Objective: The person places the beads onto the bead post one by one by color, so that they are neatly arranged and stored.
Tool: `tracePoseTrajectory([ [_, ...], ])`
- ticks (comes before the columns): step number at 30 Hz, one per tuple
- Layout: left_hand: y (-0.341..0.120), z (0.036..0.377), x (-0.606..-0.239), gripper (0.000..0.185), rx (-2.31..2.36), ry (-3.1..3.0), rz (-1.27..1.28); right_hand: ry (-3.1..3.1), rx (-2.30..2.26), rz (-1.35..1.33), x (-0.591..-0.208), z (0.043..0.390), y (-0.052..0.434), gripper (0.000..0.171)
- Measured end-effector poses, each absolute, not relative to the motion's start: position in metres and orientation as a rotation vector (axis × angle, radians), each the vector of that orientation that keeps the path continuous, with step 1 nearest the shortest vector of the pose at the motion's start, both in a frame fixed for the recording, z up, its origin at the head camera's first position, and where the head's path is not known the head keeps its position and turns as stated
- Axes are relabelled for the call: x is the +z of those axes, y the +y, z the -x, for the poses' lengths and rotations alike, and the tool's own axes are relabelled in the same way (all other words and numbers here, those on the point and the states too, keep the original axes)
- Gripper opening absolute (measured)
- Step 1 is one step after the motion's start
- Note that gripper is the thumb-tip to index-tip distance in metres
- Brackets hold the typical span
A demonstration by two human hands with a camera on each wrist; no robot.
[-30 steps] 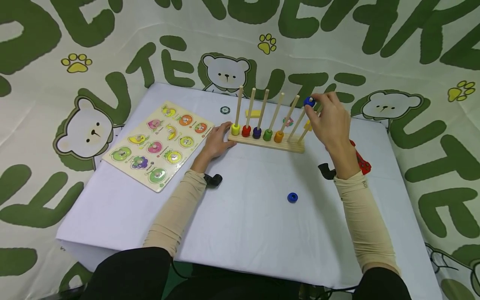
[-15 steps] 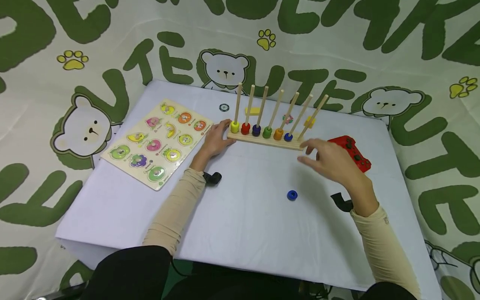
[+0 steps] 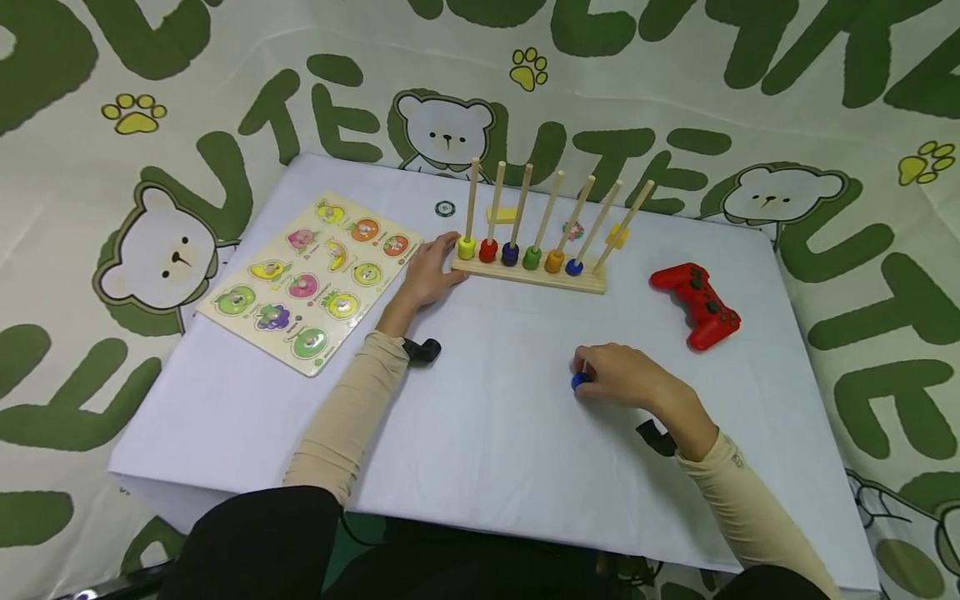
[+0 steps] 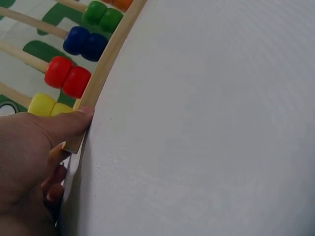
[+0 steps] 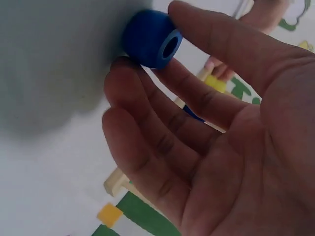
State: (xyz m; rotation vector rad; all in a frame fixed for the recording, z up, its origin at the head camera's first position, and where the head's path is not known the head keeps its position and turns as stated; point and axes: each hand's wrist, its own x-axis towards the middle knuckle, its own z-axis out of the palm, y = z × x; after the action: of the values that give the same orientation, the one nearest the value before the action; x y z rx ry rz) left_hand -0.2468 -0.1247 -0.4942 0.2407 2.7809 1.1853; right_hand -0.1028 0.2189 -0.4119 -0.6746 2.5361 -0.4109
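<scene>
A wooden peg stand (image 3: pixel 536 277) stands at the back of the table. From the left, its pegs carry yellow, red, dark blue, green and orange beads; a blue bead (image 3: pixel 574 267) is on the peg after those, and the rightmost peg (image 3: pixel 626 225) is bare. My left hand (image 3: pixel 427 273) grips the stand's left end, its thumb along the front edge beside the yellow beads (image 4: pixel 44 104) in the left wrist view. My right hand (image 3: pixel 630 377) is at mid-table, pinching a loose blue bead (image 5: pixel 147 39) between thumb and fingers, low over the cloth. The bead's hole shows in the right wrist view.
On the left lies a fruit puzzle board (image 3: pixel 307 283). A red game controller (image 3: pixel 697 305) is to the right. Behind the stand are a dark round disc (image 3: pixel 445 208), a yellow block (image 3: pixel 502 215), a small pink-and-green piece (image 3: pixel 573 231) and an orange-yellow block (image 3: pixel 617 237).
My right hand has put one blue bead down the second peg from the right, come back toward me and taken hold of the loose blue bead. My left hand stays on the stand.
</scene>
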Motion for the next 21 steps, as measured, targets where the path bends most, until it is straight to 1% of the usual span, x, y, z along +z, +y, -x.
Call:
tracePoseTrajectory([
  [5,-0.125,0.247,-0.495,0.081,1.183,2.775,-0.236,2.688,-0.459,0.690,-0.392,0.116,0.222,0.023],
  [9,-0.128,0.247,-0.495,0.082,1.170,2.788,-0.218,2.914,-0.554,0.703,-0.358,0.131,0.228,0.026],
  [14,-0.129,0.247,-0.494,0.081,1.177,2.788,-0.218,3.221,-0.731,0.618,-0.325,0.150,0.230,0.033],
  [17,-0.128,0.246,-0.494,0.081,1.189,2.790,-0.229,3.362,-0.828,0.579,-0.315,0.163,0.225,0.035],
  [21,-0.126,0.244,-0.494,0.080,1.196,2.784,-0.244,3.470,-0.894,0.554,-0.311,0.179,0.217,0.034],
])
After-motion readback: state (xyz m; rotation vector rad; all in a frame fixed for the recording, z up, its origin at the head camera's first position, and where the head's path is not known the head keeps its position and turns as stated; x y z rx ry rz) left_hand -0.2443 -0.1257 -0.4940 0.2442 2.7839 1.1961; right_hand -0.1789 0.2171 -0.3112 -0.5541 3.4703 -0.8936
